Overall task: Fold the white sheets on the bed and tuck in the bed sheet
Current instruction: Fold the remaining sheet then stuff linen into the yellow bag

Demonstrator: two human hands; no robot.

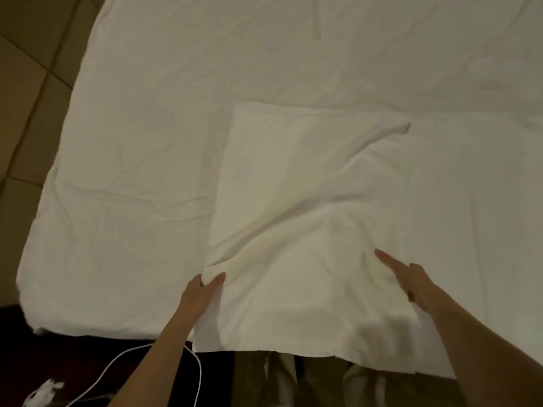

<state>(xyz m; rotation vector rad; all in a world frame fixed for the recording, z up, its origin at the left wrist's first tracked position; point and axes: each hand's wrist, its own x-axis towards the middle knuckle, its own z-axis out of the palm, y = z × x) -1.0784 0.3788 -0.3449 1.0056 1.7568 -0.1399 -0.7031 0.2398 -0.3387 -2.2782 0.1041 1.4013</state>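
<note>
A partly folded white sheet (296, 201) lies on the bed near its front edge, its near end hanging over the edge. My left hand (202, 292) pinches a fold at the sheet's left edge between thumb and fingers. My right hand (411, 280) rests on the sheet's right side with the index finger stretched out flat on the cloth. Beneath it the wrinkled white bed sheet (141, 136) covers the mattress, with its near left corner loose and rumpled.
Brown floor tiles (32, 69) run along the bed's left side. A white cable (164, 374) and a small white object (44, 392) lie on the dark floor at the lower left. The bed stretches away to the top and right.
</note>
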